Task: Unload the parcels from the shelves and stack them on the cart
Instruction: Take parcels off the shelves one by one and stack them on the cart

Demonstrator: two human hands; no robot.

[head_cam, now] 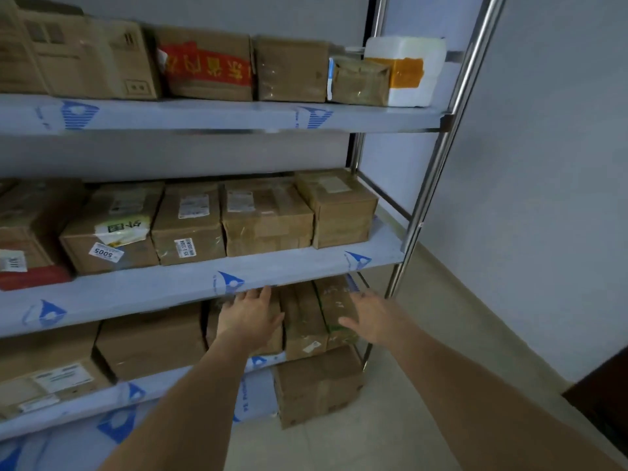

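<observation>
Parcels by the hands: two narrow cardboard boxes stand side by side on the third shelf down, lower centre of the frame; the middle box point(303, 321) lies between the two hands, the right box point(334, 307) just beside it.
Left hand: the left hand point(249, 317) is spread flat, fingers straight, over a box point(268, 341) mostly hidden behind it; whether the palm touches the cardboard cannot be told. It holds nothing.
Right hand: the right hand point(368, 317) is open, fingers straight, thumb pointing toward the right box, near that box's right edge; it holds nothing and contact is unclear.
Materials: the parcels are brown cardboard, taped, some with white paper labels; the right box has greenish tape.
Shelves: the rack point(438, 158) has shiny metal posts and flat boards wrapped in pale film printed with blue logos.
Middle shelf: a row of cardboard boxes point(265, 215) across the centre.
Top shelf: more boxes, one with a red band point(207, 64), and a white foam box point(406, 69) with orange tape at upper right.
Floor: a cardboard box point(317, 385) sits low at the rack's right end.
</observation>
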